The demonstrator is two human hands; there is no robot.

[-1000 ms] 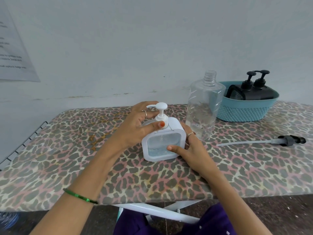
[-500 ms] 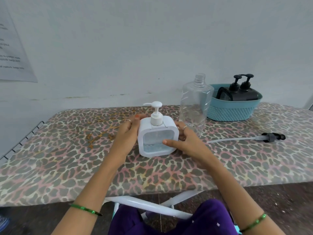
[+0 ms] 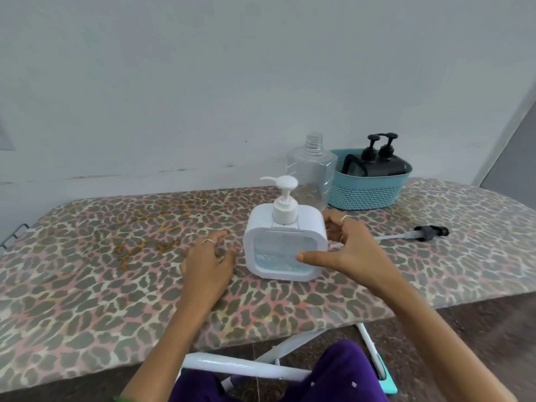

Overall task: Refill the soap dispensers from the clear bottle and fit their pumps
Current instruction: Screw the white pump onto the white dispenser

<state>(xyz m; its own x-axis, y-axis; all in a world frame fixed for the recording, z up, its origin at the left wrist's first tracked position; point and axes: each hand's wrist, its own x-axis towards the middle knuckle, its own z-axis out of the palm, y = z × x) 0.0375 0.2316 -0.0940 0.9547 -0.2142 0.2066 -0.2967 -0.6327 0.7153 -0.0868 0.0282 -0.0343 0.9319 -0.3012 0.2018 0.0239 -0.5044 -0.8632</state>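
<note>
The left hand [image 3: 207, 264] lies on the leopard-print table [image 3: 87, 274], fingers loosely curled, holding nothing, just left of the white soap dispenser [image 3: 285, 245]. The right hand [image 3: 352, 252] is spread wide at the dispenser's right side, thumb reaching across its front; whether it touches is unclear. The dispenser stands upright at the table's centre, its white pump [image 3: 283, 198] fitted. At one o'clock from it stands the uncapped clear bottle [image 3: 311, 169], beside a teal basket [image 3: 368, 190] holding black dispensers [image 3: 383, 163]. At three o'clock lies a loose black pump [image 3: 422, 232].
</note>
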